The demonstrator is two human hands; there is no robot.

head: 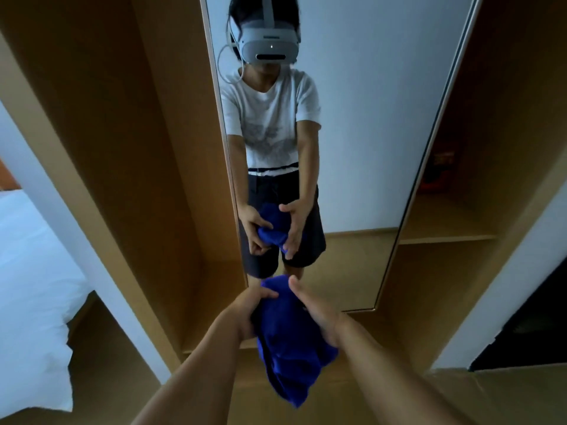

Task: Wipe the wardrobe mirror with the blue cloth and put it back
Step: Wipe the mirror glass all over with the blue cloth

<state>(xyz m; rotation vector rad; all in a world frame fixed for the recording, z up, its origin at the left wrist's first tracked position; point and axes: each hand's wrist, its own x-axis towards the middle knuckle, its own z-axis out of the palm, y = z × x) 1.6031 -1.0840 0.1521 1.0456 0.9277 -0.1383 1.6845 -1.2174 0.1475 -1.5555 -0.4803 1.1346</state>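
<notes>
Blue cloth (291, 342) is bunched up, held in the air between both hands in front of the lower end of the wardrobe mirror (352, 148), not touching the glass. A loose end hangs down below the hands. Left hand (248, 311) grips the cloth's left side, fingers curled into the fabric, thumb on top. Right hand (316, 311) lies against the cloth's right side, fingers fairly straight and spread along it, thumb raised near the top edge; the view is blurred here, so a real grip cannot be told.

Mirror is a tall narrow panel with a pale frame, set in a wooden wardrobe (147, 179) with open compartments on both sides. The glass reflects the person holding the cloth, wearing a white headset. Right compartment has a shelf (445, 237) with something red-orange (438, 170) above it, too dim to identify. White bedding (33, 286) at far left.
</notes>
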